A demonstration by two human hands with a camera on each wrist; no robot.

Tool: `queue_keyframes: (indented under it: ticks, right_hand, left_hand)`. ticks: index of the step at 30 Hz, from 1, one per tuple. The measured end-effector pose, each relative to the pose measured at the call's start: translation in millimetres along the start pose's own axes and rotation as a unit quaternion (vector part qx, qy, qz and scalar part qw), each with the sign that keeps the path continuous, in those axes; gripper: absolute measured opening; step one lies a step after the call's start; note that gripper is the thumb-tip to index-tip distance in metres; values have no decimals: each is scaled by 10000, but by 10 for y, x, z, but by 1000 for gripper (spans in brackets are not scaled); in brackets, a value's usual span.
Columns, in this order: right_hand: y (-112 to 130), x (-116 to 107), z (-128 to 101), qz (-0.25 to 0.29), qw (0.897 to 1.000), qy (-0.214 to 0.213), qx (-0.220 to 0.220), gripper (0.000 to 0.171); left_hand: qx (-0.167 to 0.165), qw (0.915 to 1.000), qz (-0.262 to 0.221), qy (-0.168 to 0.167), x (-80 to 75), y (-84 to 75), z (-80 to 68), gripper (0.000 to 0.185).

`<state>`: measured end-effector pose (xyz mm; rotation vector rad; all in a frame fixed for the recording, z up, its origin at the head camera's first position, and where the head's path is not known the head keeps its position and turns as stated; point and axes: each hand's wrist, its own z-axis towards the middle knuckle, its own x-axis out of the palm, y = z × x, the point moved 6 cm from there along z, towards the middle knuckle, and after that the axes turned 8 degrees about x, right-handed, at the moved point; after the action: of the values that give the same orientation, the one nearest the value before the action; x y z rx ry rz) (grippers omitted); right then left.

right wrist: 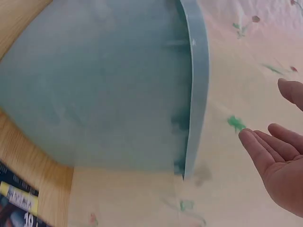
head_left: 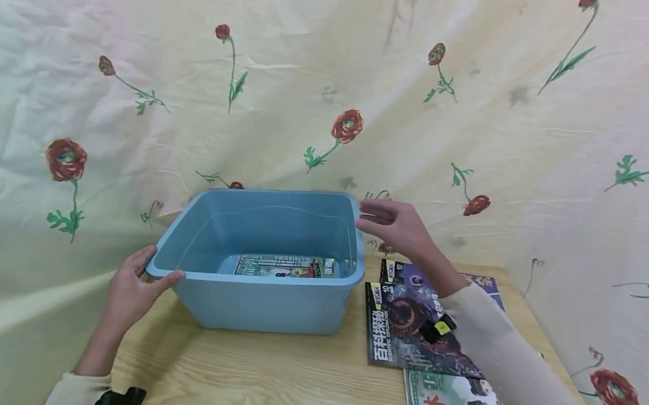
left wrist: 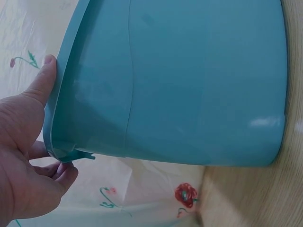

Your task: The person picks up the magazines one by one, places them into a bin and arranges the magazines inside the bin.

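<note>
Blue tub (head_left: 260,308) up near the back edge of the table (head_left: 241,374), long axis running left to right, one magazine (head_left: 283,265) flat inside. Left hand (head_left: 132,291) definitely nearer, pinching the tub's front left corner between thumb and curled fingers. Right hand (head_left: 396,227) just off the tub's right side, fingers loosely together, thumb apart, pretty relaxed, touching nothing as far as visible.
</note>
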<state>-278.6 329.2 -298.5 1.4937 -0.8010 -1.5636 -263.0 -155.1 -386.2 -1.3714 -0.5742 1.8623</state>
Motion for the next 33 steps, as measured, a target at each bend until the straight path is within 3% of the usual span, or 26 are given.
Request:
queue_keyframes:
  ticks: [7,16,26,33]
  right_hand:
    - [-289,-469,-298,-409,9978,-513,-6,62]
    - [-863,-900,-682,-1016,9893,-1005,284,63]
    - [-1600,-1102,-1012,-1098,9863,-1154,429,65]
    - [-2061,-1120,-1219,-1738,9717,-1325,898,69]
  left_hand:
    - [-32,10000,5,-58,-9,18,7,97]
    - [-21,10000,50,-30,-19,12,10,97]
    - [-116,9999,24,43,9,18,6,99]
    - [-106,9999,26,55,16,4,-2,99]
